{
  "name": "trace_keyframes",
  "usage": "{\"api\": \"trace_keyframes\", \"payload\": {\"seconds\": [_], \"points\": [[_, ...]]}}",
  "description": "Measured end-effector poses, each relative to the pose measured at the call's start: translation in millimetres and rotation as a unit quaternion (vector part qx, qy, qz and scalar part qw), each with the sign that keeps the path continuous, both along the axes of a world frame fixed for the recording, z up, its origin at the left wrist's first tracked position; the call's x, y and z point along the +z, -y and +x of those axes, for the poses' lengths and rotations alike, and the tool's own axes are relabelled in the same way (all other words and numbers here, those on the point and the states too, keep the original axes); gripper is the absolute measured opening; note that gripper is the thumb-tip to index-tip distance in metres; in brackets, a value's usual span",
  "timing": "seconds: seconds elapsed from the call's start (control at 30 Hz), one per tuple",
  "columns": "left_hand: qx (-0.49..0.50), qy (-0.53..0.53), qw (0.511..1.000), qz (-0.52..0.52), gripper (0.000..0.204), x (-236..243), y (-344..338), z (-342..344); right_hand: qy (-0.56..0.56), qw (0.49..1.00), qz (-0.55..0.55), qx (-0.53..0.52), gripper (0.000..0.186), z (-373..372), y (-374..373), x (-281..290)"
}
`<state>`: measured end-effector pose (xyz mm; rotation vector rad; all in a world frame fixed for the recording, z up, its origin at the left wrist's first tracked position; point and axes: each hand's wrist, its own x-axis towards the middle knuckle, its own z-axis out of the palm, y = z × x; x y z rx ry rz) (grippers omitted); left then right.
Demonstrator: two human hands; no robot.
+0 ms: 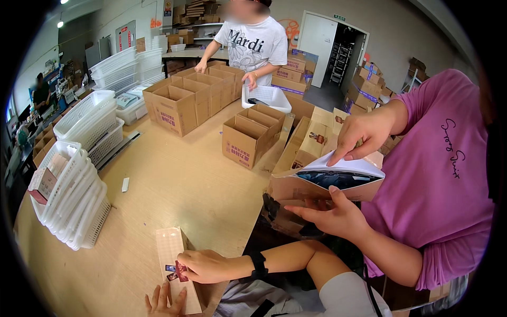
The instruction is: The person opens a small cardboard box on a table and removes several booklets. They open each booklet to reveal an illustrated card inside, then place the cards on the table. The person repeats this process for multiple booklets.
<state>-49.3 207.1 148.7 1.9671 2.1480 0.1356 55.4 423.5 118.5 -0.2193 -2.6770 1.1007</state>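
Observation:
A long pale cardboard box (191, 300) lies on the table near me. My right hand (198, 264), with a black band at the wrist, pinches a small red card (181, 271) against its top, beside small pictured pieces (171, 268). My left hand (163, 300) rests at the lower left part of the box, fingers apart. At the right, a co-worker in pink (428, 174) holds a white sheaf (338, 166) with a dark printed inside over an open carton (285, 182), using both hands.
Stacked white baskets (74, 216) line the table's left. Open cartons (240, 142) stand at mid-table and farther back (169, 111). Another person in white (251, 47) stands behind them by a white basket (277, 100). The table's right edge (252, 224) runs beside me.

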Motion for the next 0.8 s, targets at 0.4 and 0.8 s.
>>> {"api": "trace_keyframes", "payload": {"seconds": [0.4,0.8], "points": [[0.040,0.052,0.997,0.025,0.074,18.1,0.2,11.8,0.021,0.992,0.115,-0.038,0.014,-4.9,-0.8,16.2],[0.071,-0.022,0.993,0.097,0.080,5.4,-11.2,29.9,-0.012,0.967,0.250,0.048,0.016,-3.6,-4.2,9.6]]}}
